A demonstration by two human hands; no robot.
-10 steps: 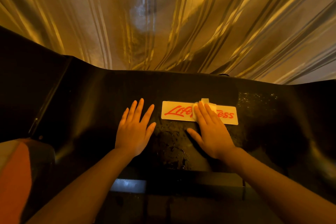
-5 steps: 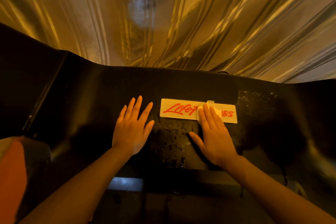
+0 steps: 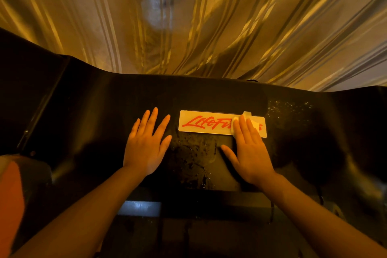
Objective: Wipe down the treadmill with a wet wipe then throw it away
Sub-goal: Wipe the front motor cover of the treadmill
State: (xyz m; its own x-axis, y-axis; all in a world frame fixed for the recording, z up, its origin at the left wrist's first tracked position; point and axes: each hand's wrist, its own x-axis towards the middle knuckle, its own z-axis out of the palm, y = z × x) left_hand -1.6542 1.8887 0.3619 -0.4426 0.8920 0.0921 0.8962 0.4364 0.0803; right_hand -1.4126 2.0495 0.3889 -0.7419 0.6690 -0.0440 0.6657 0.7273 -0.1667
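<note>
The black treadmill hood (image 3: 94, 123) fills the middle of the view, with a white label (image 3: 201, 123) in red script on it. My right hand (image 3: 249, 153) lies flat with straight fingers on the label's right end, pressing a white wet wipe (image 3: 247, 115) whose edges show past the fingertips. My left hand (image 3: 146, 144) rests flat on the hood to the left of the label, fingers spread, holding nothing. Between the hands the hood shines wet (image 3: 194, 157).
A golden striped curtain (image 3: 188, 19) hangs right behind the hood's far edge. An orange and grey part (image 3: 12, 195) sits at the lower left. Water droplets (image 3: 289, 109) speckle the hood right of the label. The dark belt area (image 3: 188, 226) lies below my arms.
My right hand has slid the wipe to the right along the label, uncovering more of the red lettering. My left hand has stayed in place.
</note>
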